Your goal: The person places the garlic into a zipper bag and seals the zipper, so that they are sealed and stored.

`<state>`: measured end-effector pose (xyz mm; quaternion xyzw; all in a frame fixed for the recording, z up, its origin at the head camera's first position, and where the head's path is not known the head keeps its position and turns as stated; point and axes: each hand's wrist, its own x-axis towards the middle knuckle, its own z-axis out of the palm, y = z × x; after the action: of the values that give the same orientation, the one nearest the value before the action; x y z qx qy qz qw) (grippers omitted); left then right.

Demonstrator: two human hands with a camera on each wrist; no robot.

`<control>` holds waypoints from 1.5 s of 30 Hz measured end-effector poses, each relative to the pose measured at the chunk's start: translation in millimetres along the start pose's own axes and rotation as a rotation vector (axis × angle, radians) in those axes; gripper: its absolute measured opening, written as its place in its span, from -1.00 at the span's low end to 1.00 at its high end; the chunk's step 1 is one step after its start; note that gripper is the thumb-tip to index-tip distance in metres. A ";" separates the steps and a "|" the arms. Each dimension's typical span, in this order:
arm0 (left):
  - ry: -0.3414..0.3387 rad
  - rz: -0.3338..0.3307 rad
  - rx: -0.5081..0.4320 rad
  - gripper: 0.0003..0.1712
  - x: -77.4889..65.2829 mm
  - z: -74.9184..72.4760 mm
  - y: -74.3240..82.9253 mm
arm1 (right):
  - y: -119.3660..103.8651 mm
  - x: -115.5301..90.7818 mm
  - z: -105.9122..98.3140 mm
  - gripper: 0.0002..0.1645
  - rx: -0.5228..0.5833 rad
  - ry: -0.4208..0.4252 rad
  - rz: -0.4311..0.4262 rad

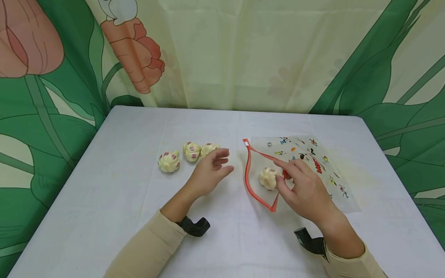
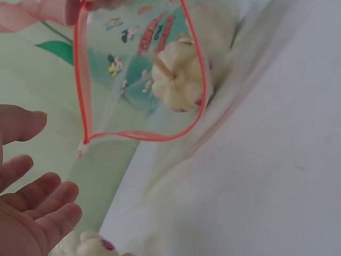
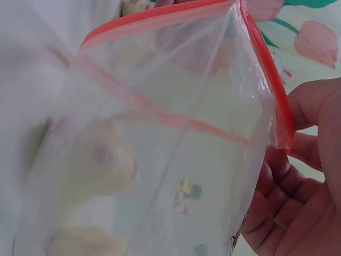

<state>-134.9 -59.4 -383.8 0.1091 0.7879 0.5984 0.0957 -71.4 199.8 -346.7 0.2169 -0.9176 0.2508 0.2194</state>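
Observation:
My right hand pinches the red zip edge of a clear plastic bag printed with small cartoon figures. The bag's mouth gapes toward the left. Inside lies a cream garlic bulb with purple marks; the left wrist view shows its stem and a second pale bulb deeper in. With nothing in its fingers, my left hand hovers between the bag and three more garlic bulbs: one at the left, one in the middle and one partly hidden by that hand.
A white cloth covers the table. Behind it hangs a curtain with large leaves, tulips and a carrot figure. Black wrist mounts stick out below both hands.

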 end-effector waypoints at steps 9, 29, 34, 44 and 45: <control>0.089 0.002 0.054 -0.36 3.8 -21.1 1.7 | -0.9 -0.8 0.0 -0.52 0.001 0.002 0.004; 0.180 0.020 0.204 -0.32 16.5 -28.8 -7.8 | -1.3 -2.2 0.0 -0.52 -0.001 -0.001 0.005; 0.193 0.009 0.250 -0.33 18.7 -29.2 -8.0 | -1.4 -2.1 -0.3 -0.52 -0.001 0.000 0.004; 0.181 -0.010 0.262 -0.34 21.9 -29.3 -9.2 | -0.5 -1.9 0.3 -0.52 -0.002 0.004 -0.011; 0.183 -0.007 0.259 -0.35 22.2 -29.4 -9.2 | -0.4 -1.9 0.4 -0.52 -0.002 0.005 -0.013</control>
<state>-165.0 -82.6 -385.3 0.0630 0.8642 0.4990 0.0108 -69.8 199.9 -347.9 0.2219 -0.9159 0.2489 0.2236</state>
